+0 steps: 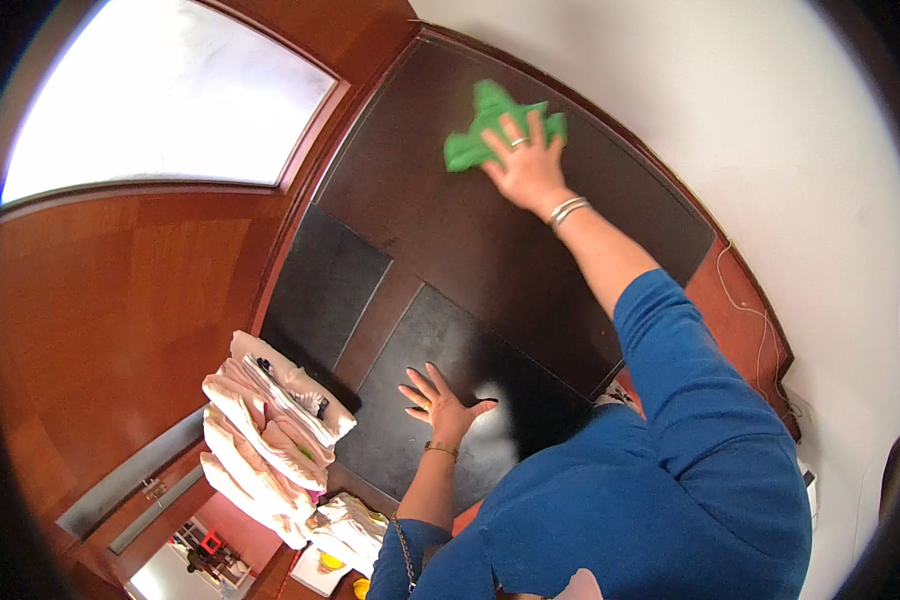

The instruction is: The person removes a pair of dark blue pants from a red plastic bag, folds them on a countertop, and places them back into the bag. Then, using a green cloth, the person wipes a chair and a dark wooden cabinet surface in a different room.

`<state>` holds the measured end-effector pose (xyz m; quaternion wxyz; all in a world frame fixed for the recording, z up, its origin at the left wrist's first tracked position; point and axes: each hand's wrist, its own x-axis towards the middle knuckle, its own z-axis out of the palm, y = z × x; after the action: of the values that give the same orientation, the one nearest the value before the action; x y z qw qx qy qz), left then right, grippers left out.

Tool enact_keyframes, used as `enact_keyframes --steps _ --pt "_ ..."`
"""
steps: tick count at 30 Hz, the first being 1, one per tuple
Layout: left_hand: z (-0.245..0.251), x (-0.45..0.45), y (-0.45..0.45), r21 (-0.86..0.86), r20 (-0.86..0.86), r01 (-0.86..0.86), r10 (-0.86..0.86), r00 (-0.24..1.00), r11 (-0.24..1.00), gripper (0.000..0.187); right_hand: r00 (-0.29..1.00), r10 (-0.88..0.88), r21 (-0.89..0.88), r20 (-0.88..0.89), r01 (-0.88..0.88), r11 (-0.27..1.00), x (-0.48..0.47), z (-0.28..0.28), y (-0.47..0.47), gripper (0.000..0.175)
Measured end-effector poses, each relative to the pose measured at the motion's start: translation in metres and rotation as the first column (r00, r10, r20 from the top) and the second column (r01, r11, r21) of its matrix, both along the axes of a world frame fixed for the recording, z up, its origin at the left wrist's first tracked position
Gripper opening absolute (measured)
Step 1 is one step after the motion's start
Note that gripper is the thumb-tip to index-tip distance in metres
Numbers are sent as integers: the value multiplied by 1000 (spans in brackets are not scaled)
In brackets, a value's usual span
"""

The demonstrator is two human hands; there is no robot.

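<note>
My right hand (529,169) lies with fingers spread on a crumpled green cloth (487,124), pressing it flat against a dark brown table top (450,195). A ring and bracelets show on that hand and wrist. Lower down, my left hand (446,412) holds nothing, its fingers apart above a shiny black panel (412,352) of the same top. Whether its palm rests there I cannot tell. A second black panel (326,277) sits farther left, past a brown strip.
Folded pale clothes (277,442) are stacked at the table's left edge, with more folded fabric (349,525) below. Wood panelling (135,300) with a bright window (172,90) borders the left. A white wall (750,127) rises on the right, near a loose cable (731,292).
</note>
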<state>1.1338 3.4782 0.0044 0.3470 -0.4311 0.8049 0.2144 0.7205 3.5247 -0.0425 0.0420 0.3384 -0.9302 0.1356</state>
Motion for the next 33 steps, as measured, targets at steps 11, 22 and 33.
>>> enact_keyframes --steps 11,22,33 --pt "0 -6 3 -62 42 6 -3 999 998 164 810 423 -77 406 -432 899 258 33 119 53" --pt "-5 -3 1 -90 65 33 -27 997 995 161 919 -390 187 53 374 908 11 7 183 49" --pt "0 -5 4 -115 33 46 -42 999 992 155 857 418 1 302 -439 899 253 20 168 53"
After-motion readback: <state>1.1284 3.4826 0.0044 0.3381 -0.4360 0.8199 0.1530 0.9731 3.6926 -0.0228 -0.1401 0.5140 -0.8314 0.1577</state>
